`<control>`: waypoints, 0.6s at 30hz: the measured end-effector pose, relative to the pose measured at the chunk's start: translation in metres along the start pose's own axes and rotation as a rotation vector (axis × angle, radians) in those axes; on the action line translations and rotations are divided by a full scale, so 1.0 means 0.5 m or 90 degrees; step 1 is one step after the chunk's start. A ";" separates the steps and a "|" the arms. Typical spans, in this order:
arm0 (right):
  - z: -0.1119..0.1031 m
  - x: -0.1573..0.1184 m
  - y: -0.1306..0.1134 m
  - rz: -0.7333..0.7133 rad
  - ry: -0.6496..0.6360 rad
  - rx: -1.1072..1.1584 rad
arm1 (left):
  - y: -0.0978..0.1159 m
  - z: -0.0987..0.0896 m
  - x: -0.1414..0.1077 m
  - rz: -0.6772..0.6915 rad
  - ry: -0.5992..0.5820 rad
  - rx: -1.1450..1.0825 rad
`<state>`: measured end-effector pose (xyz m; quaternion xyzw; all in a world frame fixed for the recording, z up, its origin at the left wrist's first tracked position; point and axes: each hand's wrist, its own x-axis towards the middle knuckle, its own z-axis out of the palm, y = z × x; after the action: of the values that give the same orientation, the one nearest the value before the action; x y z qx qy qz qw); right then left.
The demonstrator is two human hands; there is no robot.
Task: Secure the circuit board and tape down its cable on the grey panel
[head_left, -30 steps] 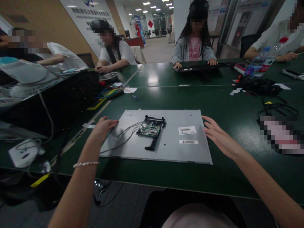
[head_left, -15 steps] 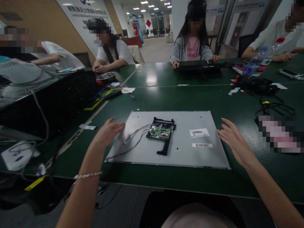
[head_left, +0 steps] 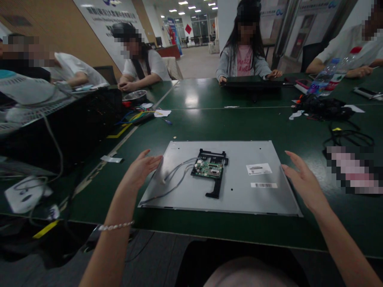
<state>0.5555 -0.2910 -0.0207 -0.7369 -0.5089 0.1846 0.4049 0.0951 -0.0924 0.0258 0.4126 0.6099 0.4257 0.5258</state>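
Note:
A flat grey metal display panel (head_left: pixel 179 195) lies back side up on the green table in front of me. On it sits a black plastic bracket (head_left: pixel 217 187) carrying a green circuit board (head_left: pixel 207 167). Grey cables (head_left: pixel 176 187) run from the board across the panel to its left side. My left hand (head_left: pixel 142 169) is at the panel's left edge, fingers stretched out along it. At the right edge, my right hand (head_left: pixel 303 181) holds its fingers straight, with the fingertips at the rim. Neither hand wraps around the panel.
Left stands a black case (head_left: pixel 74 127) with a white basket (head_left: pixel 36 99) and cables. Bottles (head_left: pixel 332 77), a black cable bundle (head_left: pixel 323 107) and a pixelated pink item (head_left: pixel 353 169) lie on the right. Across the table, a person (head_left: pixel 245 56) holds a dark flat screen (head_left: pixel 254 84).
The panel, with its board and cables, has slid a little to the right on the table. Both my hands have shifted right along with it.

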 end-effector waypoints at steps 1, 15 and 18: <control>-0.002 -0.002 -0.012 0.030 0.011 0.005 | -0.003 0.001 0.000 0.003 0.000 0.001; 0.006 -0.010 -0.008 0.007 0.073 -0.208 | -0.010 0.052 -0.033 0.016 0.021 0.026; 0.001 -0.009 -0.010 -0.010 0.094 -0.247 | -0.011 0.061 -0.041 0.014 0.011 0.013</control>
<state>0.5501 -0.2942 -0.0179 -0.8088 -0.5092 0.0254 0.2932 0.1274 -0.1109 0.0239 0.4210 0.6140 0.4289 0.5117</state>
